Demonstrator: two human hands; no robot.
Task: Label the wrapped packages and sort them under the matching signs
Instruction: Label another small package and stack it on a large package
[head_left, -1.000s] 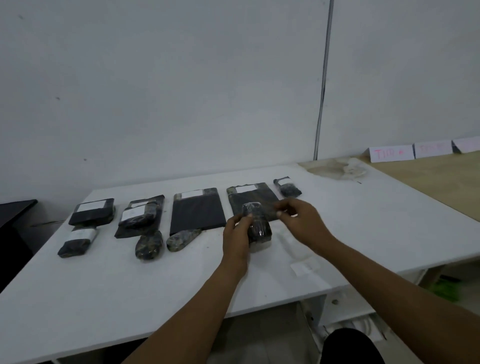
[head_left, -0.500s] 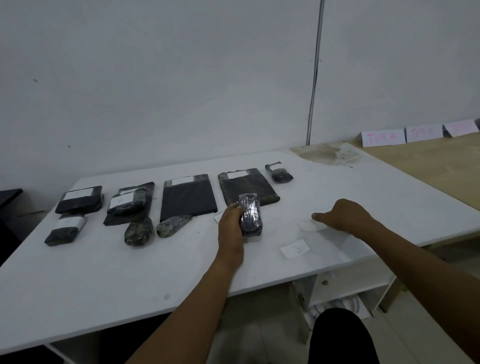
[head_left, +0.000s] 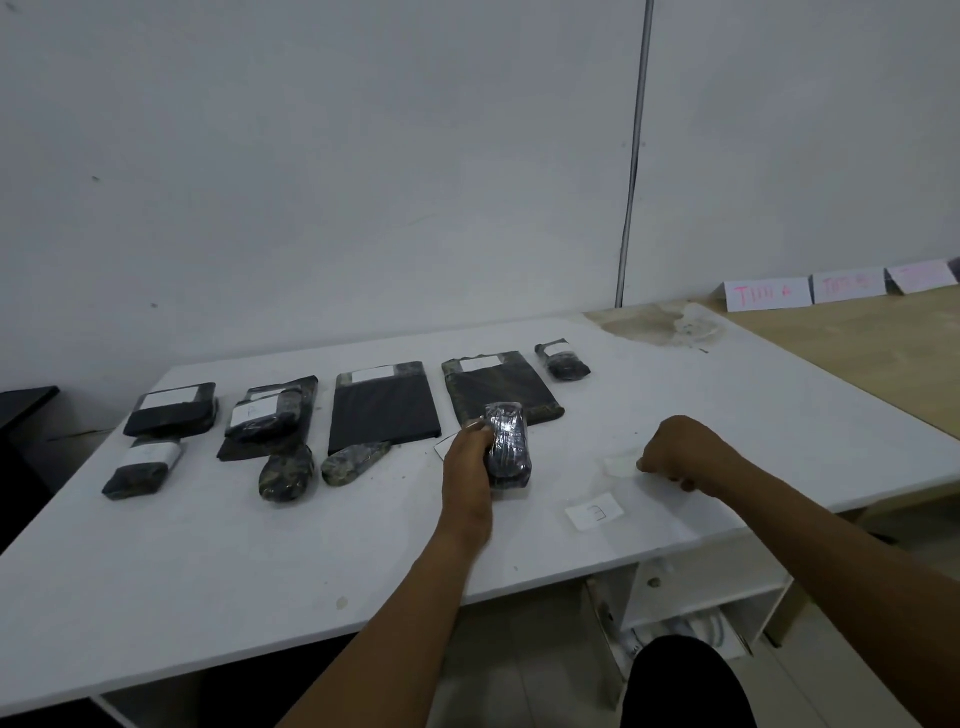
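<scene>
My left hand (head_left: 467, 457) grips a small dark wrapped package (head_left: 508, 447) held just above the white table (head_left: 208, 545). To its right my right hand (head_left: 675, 452) rests on the table with its fingertips pinching a pale paper label (head_left: 621, 462). Another white label (head_left: 594, 512) with a mark on it lies near the front edge. Several dark wrapped packages lie in rows on the left, among them two flat ones (head_left: 382, 405) (head_left: 498, 384). Three paper signs, the nearest (head_left: 766, 301) with pink writing, stand on the wooden table at far right.
A wooden table (head_left: 857, 353) adjoins the white one on the right. A stained patch (head_left: 654, 325) marks the white table's back right corner. A vertical pipe (head_left: 634, 156) runs down the wall. Shelves (head_left: 701, 587) sit under the table.
My right hand has left the held package and moved right, down to the paper label on the table. My left hand keeps hold of the package.
</scene>
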